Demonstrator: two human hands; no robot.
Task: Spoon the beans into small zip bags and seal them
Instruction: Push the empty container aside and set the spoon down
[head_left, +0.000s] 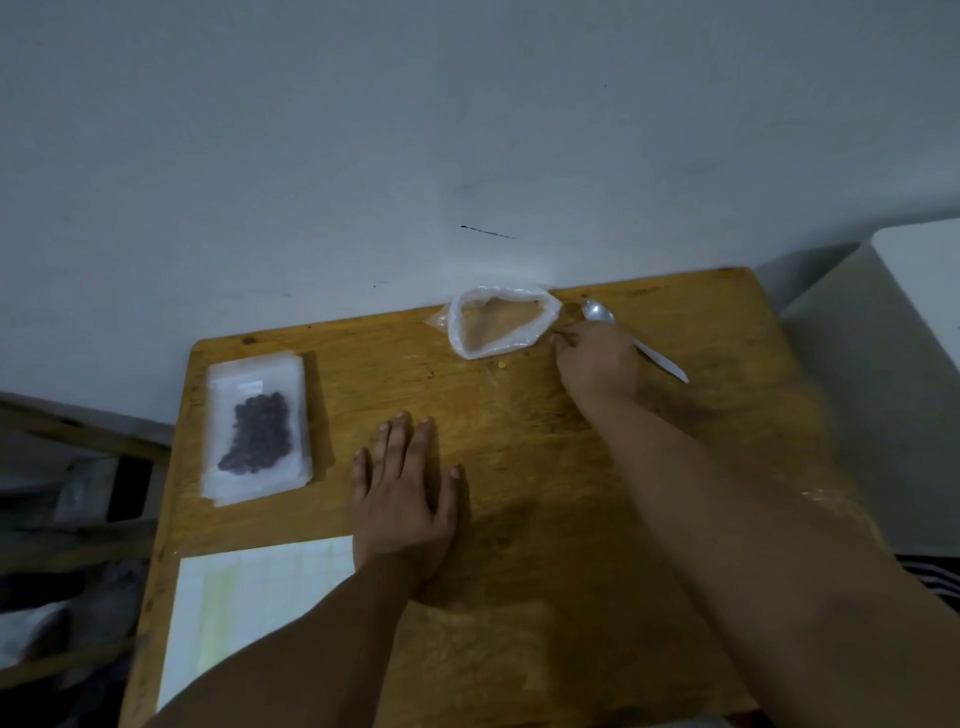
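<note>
A clear plastic bag (497, 322) lies open at the table's far edge with light tan beans inside; a few loose beans (501, 365) lie just in front of it. A metal spoon (598, 313) rests to its right, handle pointing right and toward me. My right hand (597, 364) covers the spoon's middle, fingertips curled down at the bag's right corner; what they grip is hidden. At the left, a small zip bag of dark beans (258, 434) tops a stack of empty zip bags (228, 493). My left hand (402, 493) lies flat on the table, fingers apart.
The wooden table (545, 597) stands against a grey wall. A pale sheet of paper (249, 597) lies at the near left corner. A white box-like surface (919, 280) stands beyond the table's right edge. Dark clutter sits below on the left.
</note>
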